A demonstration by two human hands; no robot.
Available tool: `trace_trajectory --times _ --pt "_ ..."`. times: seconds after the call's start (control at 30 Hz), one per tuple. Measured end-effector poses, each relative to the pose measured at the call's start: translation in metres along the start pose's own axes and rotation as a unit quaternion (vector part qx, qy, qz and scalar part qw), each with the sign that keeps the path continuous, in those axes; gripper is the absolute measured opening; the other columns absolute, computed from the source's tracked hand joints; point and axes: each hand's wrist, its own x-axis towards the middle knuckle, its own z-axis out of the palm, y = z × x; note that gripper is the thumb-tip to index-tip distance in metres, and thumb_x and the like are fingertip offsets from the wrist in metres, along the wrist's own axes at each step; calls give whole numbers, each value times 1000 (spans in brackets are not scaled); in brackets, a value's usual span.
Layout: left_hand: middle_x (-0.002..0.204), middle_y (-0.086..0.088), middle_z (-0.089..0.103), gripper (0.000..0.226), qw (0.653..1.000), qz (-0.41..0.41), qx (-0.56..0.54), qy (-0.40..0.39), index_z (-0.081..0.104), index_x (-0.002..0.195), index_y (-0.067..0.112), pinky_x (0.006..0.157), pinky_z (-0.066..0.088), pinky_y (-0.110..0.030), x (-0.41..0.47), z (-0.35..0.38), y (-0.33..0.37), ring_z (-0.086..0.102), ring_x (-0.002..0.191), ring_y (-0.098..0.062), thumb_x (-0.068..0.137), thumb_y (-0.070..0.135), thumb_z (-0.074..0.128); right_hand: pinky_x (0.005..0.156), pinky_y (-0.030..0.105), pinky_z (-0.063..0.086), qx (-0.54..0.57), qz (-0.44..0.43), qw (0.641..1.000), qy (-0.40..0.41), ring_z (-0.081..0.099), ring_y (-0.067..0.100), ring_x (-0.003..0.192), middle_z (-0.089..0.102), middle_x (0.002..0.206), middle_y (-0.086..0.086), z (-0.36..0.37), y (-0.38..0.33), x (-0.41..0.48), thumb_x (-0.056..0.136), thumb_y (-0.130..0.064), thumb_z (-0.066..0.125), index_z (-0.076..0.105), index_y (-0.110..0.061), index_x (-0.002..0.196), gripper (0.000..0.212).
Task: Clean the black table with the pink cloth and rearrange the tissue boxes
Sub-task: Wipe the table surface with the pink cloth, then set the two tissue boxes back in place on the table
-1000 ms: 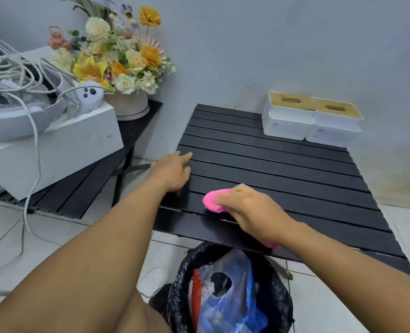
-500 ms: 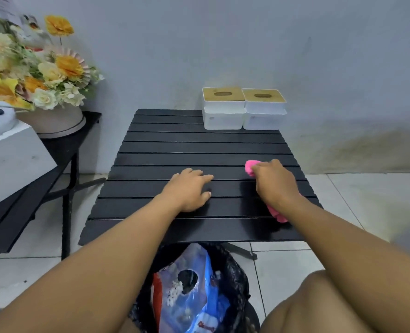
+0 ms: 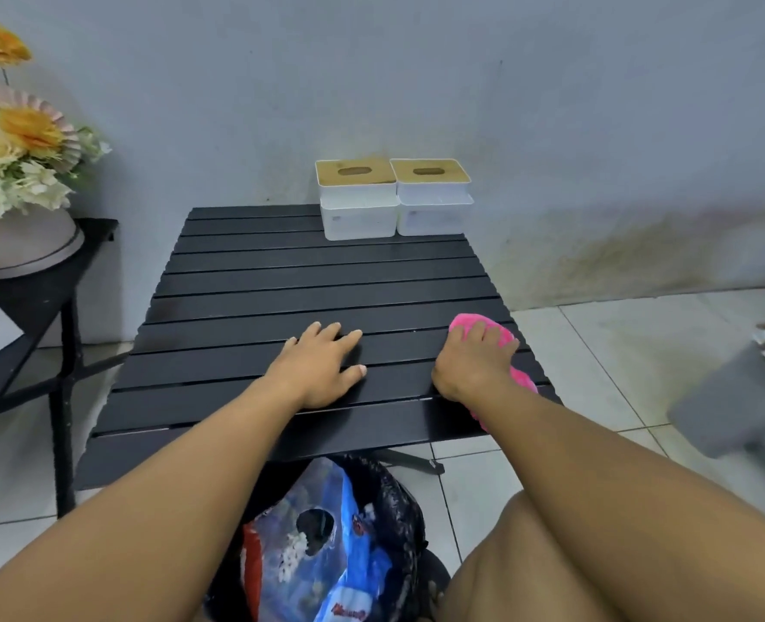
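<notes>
Two white tissue boxes (image 3: pixel 358 217) with wooden lids touch at 12 o'clock on the black desk (image 3: pixel 282 280), contents hidden; left hand (image 3: pixel 322 365) lies flat, fingers spread; right hand (image 3: pixel 475 365) presses flat on the pink cloth (image 3: pixel 461 321) at 4 o'clock; black bag (image 3: pixel 398 500) holds a blue packet (image 3: pixel 327 545), print unreadable.

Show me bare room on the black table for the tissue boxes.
Bare: middle slats of the black slatted table, from two white wooden-lidded tissue boxes at far right down to the left hand, lying flat, and right hand, pressing the pink cloth; also the far left corner. Crowded: near edge.
</notes>
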Motion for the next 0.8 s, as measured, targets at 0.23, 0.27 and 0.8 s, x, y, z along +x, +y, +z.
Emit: trace_trajectory --times 0.23,0.27,0.8 --pt "139 9 54 49 991 -24 -67 111 50 140 31 103 43 -45 0 -9 -34 46 129 -22 95 51 47 96 45 35 41 -95 981 165 43 31 122 51 133 7 -22 -19 35 98 -39 41 54 -22 124 33" --pt "134 8 58 46 989 -34 -65 126 53 137 31 101 44 -44 4 -13 -40 49 124 -22 96 49 47 94 44 36 52 -100 978 174 45 30 118 55 128 4 -24 -22 44 98 -39 41 57 -23 120 31" --pt "126 -7 58 42 975 24 85 202 48 136 19 89 44 -42 225 -118 -39 52 117 -31 99 37 45 90 45 45 45 -96 972 210 43 33 127 49 136 8 -112 -29 247 90 -13 50 40 -26 144 56"
